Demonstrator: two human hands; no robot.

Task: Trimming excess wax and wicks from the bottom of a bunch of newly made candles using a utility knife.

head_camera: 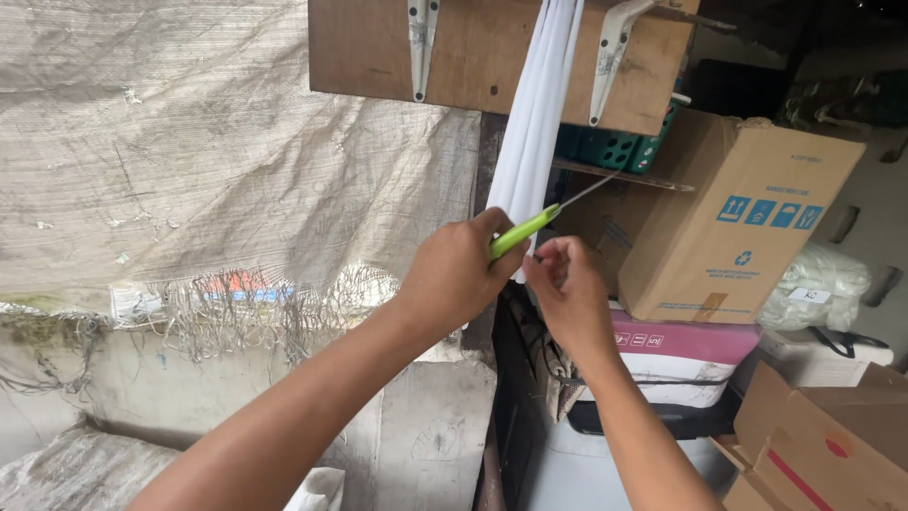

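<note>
While both arms reach up from the lower edge of the head view, the left hand (454, 274) is wrapped in a fist around the smooth lime-green plastic handle of a knife (534, 222), whose thin grey metal blade slants up to the right. Just beside it, the right hand (566, 289) has its fingertips pinched together at the lower end of a strip of white cloth (534, 123); the two hands sit close, nearly touching. That cloth hangs in long soft folds from a flat brown wooden board (473, 52), which carries white metal brackets (421, 43), and the knife handle crosses its lower end. Left of the hands stretches a coarse woven tarp (189, 161), pale grey, creased, with loose frayed threads along its bottom edge. To the right stands a tilted brown cardboard box (747, 222) with blue square marks, resting on a pink-topped white container (686, 355). Green plastic crates (619, 147) with a grid pattern show behind the box, and another cardboard box (818, 449) sits at the lower right corner.
</note>
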